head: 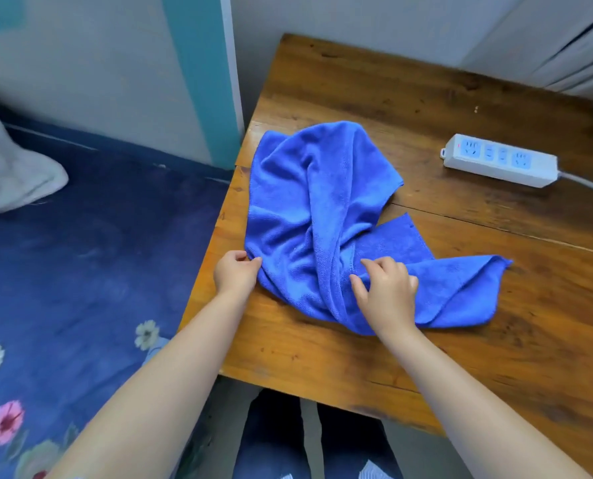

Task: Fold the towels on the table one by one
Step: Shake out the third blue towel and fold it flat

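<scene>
Around the work, a white power strip [501, 160] lay on the far right part of the wooden table [461, 340], well apart from the cloth, and its grey cable [585, 183] ran off to the right edge. To the left of the table was a bed with a dark blue flowered sheet [80, 271], and a pale pillow [8, 171] rested at its far end. Behind stood a light wall with a teal stripe [198, 74], and a white curtain [571, 46] hung at the upper right. Nothing stood between the hands and the cloth.

One blue towel [309, 209] lay crumpled and twisted on the left middle of the table, with a thick fold running down its centre and one end stretched out flat to the right.

The left hand [234, 273] was at the near left edge of the towel, with the fingers curled and the thumb and fingertips pinching the border of the cloth. The right hand [386, 288] rested on top of the towel, just right of the central fold, palm down. Its fingers were bent, and the thumb and forefinger were closing on a ridge of the fabric. Both forearms were bare and reached forward from the near side of the table.
</scene>
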A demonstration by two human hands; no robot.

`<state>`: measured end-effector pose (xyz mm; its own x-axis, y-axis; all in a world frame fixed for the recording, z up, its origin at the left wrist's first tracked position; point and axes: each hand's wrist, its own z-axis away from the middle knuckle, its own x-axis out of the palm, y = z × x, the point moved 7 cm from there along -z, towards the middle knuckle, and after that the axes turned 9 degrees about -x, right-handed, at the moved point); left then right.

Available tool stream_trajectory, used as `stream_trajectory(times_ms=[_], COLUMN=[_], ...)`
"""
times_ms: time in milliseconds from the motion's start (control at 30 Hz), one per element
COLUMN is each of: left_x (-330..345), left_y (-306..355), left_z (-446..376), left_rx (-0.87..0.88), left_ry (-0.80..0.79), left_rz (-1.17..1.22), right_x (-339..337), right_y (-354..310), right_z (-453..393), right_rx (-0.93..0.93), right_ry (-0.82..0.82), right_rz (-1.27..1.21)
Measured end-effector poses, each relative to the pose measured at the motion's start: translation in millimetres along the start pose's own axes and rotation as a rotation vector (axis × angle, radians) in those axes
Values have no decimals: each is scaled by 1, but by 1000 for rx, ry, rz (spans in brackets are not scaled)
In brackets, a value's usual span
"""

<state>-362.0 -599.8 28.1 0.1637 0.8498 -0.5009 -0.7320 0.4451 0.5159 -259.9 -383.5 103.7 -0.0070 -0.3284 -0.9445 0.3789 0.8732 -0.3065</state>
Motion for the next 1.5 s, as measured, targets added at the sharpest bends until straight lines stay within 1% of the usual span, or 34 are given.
stream_trajectory(times_ms=[67, 133, 267, 333, 533, 700, 800, 933, 1033, 1133, 1233, 1300, 1400, 1500], left_x=[-3, -4, -5, -14, -45, -62, -72, -83, -89, -95, -101, -106, -115, -120], left_y=[-1, -2, 8, 17, 73, 150, 204, 271, 315, 360, 400, 419, 436, 423], left_z=[2, 1, 3, 5, 37, 87, 120, 154, 166, 175, 183, 186, 186, 172], left_rx=[-23, -58, -163, -167, -50, 105, 208, 319, 420, 500, 552, 599, 670, 683], left_ry=[22, -6, -213, -267, -367, -416, -453, -522, -485, -444, -436, -387, -324, -284], left_rz=[15, 42, 94, 62, 63, 91, 182, 322, 396, 522, 655, 696, 737, 783], right_x=[14, 18, -12, -35, -113, -191, -243, -300, -329, -359, -388, -401, -407, -389], right_y=[6, 7, 22, 35, 53, 48, 42, 37, 32, 29, 27, 24, 22, 29], right_z=[-9, -14, -11, -10, -19, -28, -40, -67, -93, -123, -146, -155, -162, -156], right_rx=[102, 133, 194, 239, 300, 303, 252, 216, 175, 170, 148, 126, 98, 110], right_ry=[-107, -105, 45, 97, 245, 421, 555, 662, 697, 720, 803, 856, 911, 894], right_rz=[-15, -94, -271, -307, -343, -398, -449, -538, -585, -560, -576, -615, -720, -895])
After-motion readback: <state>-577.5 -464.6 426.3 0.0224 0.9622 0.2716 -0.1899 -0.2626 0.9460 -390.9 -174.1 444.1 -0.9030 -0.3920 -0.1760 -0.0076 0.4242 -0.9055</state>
